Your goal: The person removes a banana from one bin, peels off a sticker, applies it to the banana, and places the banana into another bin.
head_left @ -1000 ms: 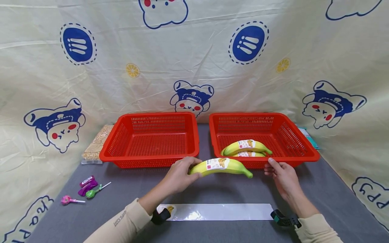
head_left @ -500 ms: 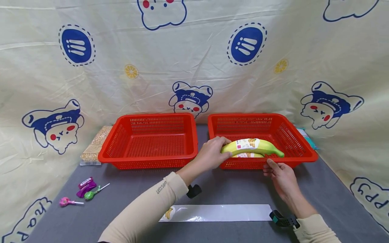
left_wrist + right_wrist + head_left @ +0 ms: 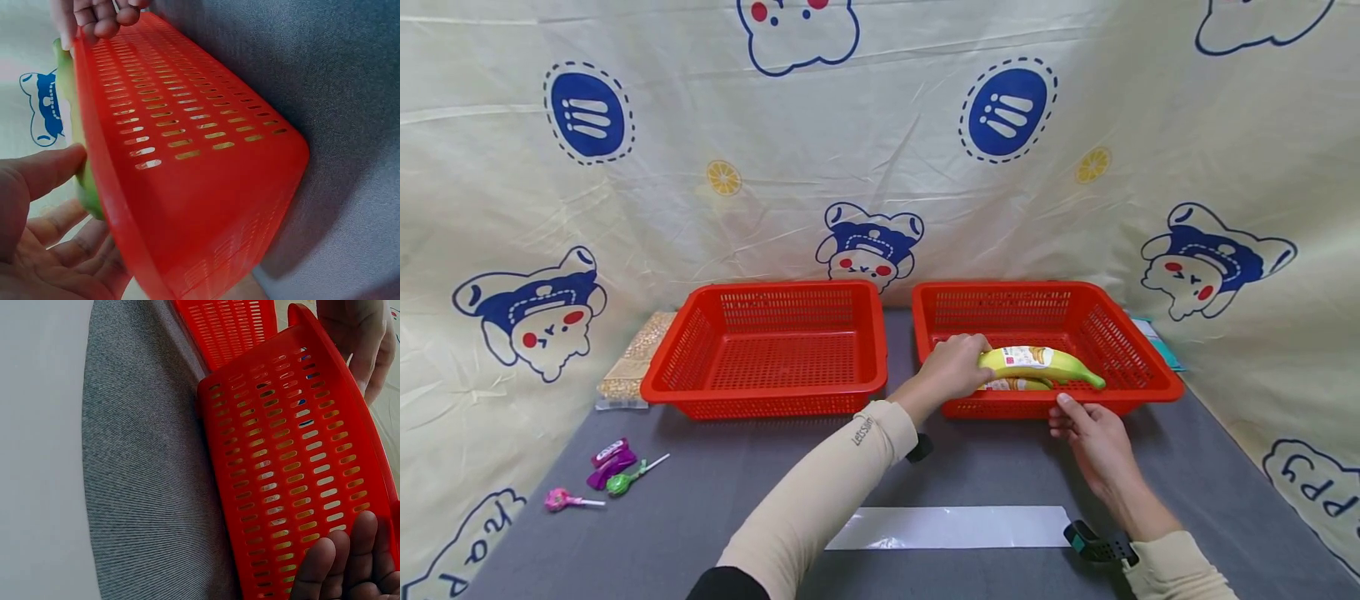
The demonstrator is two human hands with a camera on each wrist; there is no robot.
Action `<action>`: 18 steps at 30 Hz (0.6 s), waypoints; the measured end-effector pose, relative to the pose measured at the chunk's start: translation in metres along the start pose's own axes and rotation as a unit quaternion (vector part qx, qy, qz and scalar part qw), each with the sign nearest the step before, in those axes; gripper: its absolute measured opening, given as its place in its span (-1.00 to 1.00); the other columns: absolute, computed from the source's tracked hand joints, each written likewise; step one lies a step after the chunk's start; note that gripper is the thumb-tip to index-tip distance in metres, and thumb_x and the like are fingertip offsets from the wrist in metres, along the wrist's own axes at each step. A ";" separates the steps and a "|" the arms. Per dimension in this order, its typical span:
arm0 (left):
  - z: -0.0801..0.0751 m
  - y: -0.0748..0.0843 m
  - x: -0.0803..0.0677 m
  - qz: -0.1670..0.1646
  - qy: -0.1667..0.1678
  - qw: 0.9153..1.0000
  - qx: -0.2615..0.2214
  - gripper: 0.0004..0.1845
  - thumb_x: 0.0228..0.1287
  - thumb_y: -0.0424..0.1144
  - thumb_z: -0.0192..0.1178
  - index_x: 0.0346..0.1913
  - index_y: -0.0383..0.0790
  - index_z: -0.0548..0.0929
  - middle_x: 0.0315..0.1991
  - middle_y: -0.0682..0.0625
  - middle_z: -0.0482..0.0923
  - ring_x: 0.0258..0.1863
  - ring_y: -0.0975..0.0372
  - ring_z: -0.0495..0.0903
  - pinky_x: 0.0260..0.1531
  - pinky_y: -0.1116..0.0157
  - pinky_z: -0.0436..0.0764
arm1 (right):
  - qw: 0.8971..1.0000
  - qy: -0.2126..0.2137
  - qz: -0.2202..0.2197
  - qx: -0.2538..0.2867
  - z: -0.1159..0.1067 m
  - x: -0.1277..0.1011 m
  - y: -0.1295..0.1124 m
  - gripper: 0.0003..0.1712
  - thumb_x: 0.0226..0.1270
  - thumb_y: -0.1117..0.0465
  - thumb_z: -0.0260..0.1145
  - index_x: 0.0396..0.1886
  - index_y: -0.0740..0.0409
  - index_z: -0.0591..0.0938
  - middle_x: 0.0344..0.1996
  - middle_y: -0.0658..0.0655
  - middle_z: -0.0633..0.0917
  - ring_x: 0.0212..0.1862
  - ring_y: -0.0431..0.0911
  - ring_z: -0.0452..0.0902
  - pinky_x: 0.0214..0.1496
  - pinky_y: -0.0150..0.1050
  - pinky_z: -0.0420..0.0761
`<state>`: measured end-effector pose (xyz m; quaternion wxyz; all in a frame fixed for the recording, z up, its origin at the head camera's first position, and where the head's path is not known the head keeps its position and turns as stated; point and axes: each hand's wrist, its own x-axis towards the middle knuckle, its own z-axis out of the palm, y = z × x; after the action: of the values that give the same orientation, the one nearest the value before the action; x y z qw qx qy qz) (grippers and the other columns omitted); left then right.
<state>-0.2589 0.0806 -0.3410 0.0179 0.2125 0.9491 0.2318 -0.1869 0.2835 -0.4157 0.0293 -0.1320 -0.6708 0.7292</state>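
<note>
My left hand (image 3: pixel 953 367) reaches over the front rim of the right red plastic basket (image 3: pixel 1000 302). It grips the left end of a yellow-green banana (image 3: pixel 1060 364) with a white label. In the left wrist view the thumb presses the banana (image 3: pixel 72 112) beside the rim, while the fingers curve round its lower end. Beneath that banana lies another labelled banana (image 3: pixel 1017 384), partly hidden. My right hand (image 3: pixel 1101 442) pinches the front rim, thumb on top. Its fingers (image 3: pixel 315 565) lie against the basket's outer wall in the right wrist view.
A second red basket (image 3: pixel 767 406) stands to the left. Behind it lies a bag of grains (image 3: pixel 632 358). Two lollipops, one green (image 3: pixel 620 483) and one pink (image 3: pixel 559 499), and purple-wrapped sweets (image 3: pixel 612 465) lie at left. A white strip (image 3: pixel 955 527) lies in front.
The left hand has carried the banana from in front of the right basket, rightward and over its rim, onto the one inside. The right hand has stayed at the rim.
</note>
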 end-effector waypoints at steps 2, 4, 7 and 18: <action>0.002 0.001 0.003 -0.011 -0.012 1.000 0.003 -0.59 0.13 -0.05 0.30 0.05 -0.05 0.55 -0.10 0.10 0.60 -0.26 0.33 0.46 -0.25 0.42 0.48 | 1.000 0.001 -0.001 0.000 0.000 0.000 0.000 -0.72 0.23 -0.11 0.26 -0.29 -0.02 0.59 -0.46 -0.16 0.69 -0.35 -0.29 0.56 -0.23 -0.47 0.58; 0.003 0.002 0.005 -0.020 -0.021 1.000 0.011 -0.60 0.12 -0.05 0.32 0.02 -0.05 0.56 -0.13 0.10 0.61 -0.28 0.33 0.46 -0.27 0.42 0.47 | 1.000 0.003 -0.003 0.000 0.001 0.000 0.000 -0.72 0.23 -0.10 0.26 -0.29 -0.01 0.59 -0.46 -0.15 0.69 -0.35 -0.29 0.56 -0.23 -0.47 0.58; 0.003 0.002 0.006 -0.025 -0.027 0.999 0.026 -0.64 0.10 -0.05 0.33 -0.05 -0.07 0.58 -0.20 0.11 0.61 -0.32 0.32 0.46 -0.29 0.42 0.46 | 1.000 0.004 -0.005 0.000 0.001 0.000 0.000 -0.72 0.24 -0.09 0.26 -0.27 0.01 0.59 -0.47 -0.15 0.69 -0.35 -0.28 0.56 -0.24 -0.47 0.58; 0.010 -0.002 0.016 -0.056 -0.030 0.994 0.091 -0.62 0.14 -0.08 0.29 0.02 -0.07 0.56 -0.17 0.08 0.61 -0.29 0.25 0.49 -0.25 0.33 0.51 | 1.000 0.000 -0.008 0.004 0.001 -0.001 0.000 -0.73 0.27 -0.06 0.24 -0.26 0.03 0.61 -0.48 -0.15 0.69 -0.36 -0.26 0.56 -0.24 -0.47 0.58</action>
<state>-0.2733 0.0896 -0.3499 0.0403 0.1665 0.9757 0.1364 -0.1861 0.2822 -0.4151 0.0360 -0.1268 -0.6692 0.7313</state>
